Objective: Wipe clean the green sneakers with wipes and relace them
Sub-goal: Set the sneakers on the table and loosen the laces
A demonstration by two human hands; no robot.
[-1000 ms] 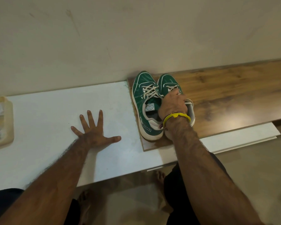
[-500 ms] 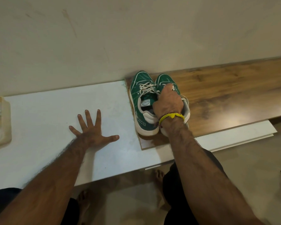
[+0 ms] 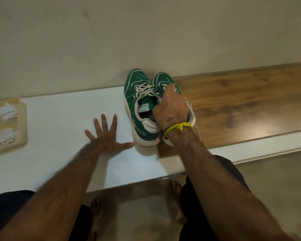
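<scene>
Far left, wipes (image 3: 5,110) sit in a tray (image 3: 23,126). Your left hand (image 3: 108,140) lies flat, fingers spread, on the white board (image 3: 59,108). Your right hand (image 3: 172,108) grips both sneakers (image 3: 137,101) by their collars; 2 shoes in 1 pinch could slip.

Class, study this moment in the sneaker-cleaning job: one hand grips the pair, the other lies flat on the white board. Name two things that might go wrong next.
1. The right hand grips both green sneakers at their inner collars only; lifted that way, one might slip out and drop.
2. The wipes sit in a tray at the far left, away from the flat left hand; reaching across might be awkward.
</scene>
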